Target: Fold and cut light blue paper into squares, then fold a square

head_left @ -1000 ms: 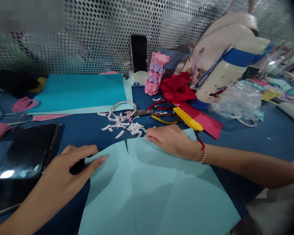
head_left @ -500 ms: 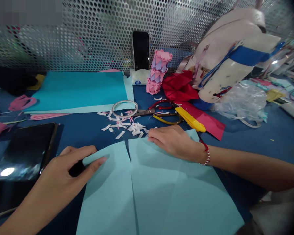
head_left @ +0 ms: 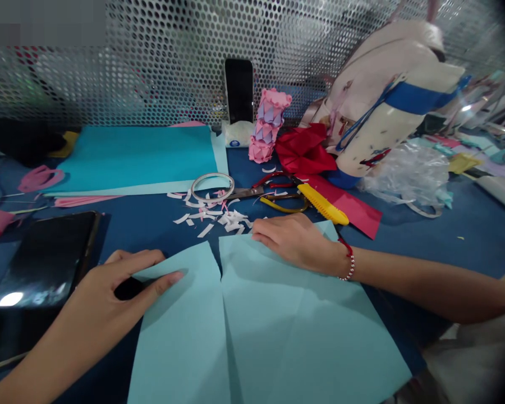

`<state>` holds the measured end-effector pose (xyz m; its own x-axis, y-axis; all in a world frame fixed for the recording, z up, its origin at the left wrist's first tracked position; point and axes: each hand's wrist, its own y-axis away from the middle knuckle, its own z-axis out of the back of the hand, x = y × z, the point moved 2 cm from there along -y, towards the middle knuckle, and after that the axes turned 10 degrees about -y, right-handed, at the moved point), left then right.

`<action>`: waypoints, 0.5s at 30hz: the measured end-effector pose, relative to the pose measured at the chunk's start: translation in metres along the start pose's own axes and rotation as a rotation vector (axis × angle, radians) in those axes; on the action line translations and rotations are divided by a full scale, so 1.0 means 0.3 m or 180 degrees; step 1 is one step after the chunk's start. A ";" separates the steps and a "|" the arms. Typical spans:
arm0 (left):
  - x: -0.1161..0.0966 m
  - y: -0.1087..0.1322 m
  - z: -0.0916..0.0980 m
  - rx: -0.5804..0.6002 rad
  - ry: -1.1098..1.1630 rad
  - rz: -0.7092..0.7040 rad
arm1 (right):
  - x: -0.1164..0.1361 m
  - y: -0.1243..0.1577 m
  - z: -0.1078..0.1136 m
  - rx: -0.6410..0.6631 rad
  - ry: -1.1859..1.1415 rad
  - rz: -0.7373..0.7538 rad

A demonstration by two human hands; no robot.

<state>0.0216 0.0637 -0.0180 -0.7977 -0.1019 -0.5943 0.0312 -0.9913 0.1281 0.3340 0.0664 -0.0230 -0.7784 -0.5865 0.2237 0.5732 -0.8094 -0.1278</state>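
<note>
The right hand [head_left: 297,242] lies open and flat, pinning the pale blue sheet [head_left: 294,331]. The left hand [head_left: 109,294] pinches its split-off corner, so the tear gapes

A: How much of the paper [head_left: 278,325] shows?
B: Not all. Its near edge runs off the bottom, and the right hand [head_left: 298,244] covers part of the far edge under its fingers.
A: And the split between the two hands?
B: It gapes beside the right fingertips. Nearer the person it thins to a line, and tear or crease cannot be told.
A: The left hand [head_left: 109,297]?
B: The paper's corner vanishes in shadow behind the thumb, so a pinch cannot be confirmed. Both forearms leave the view.
A: Beyond the right fingertips?
B: The scissors [head_left: 273,193] lie partly under the knife [head_left: 322,203].
</note>
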 end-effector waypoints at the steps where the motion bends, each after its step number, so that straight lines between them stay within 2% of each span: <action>1: 0.002 0.000 -0.001 0.0006 0.0025 -0.0019 | 0.000 -0.001 0.001 0.0002 0.0005 -0.0001; 8: 0.024 0.001 0.001 0.0005 -0.0005 0.0065 | 0.001 0.001 0.000 -0.0007 0.0016 0.0046; 15: 0.053 -0.004 -0.006 0.0027 -0.0163 -0.0075 | -0.002 0.005 0.001 -0.0078 0.0035 0.0099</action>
<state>0.0100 0.0631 -0.0290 -0.8279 -0.0738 -0.5559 0.0069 -0.9926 0.1215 0.3355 0.0656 -0.0230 -0.7632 -0.6115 0.2086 0.5907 -0.7912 -0.1583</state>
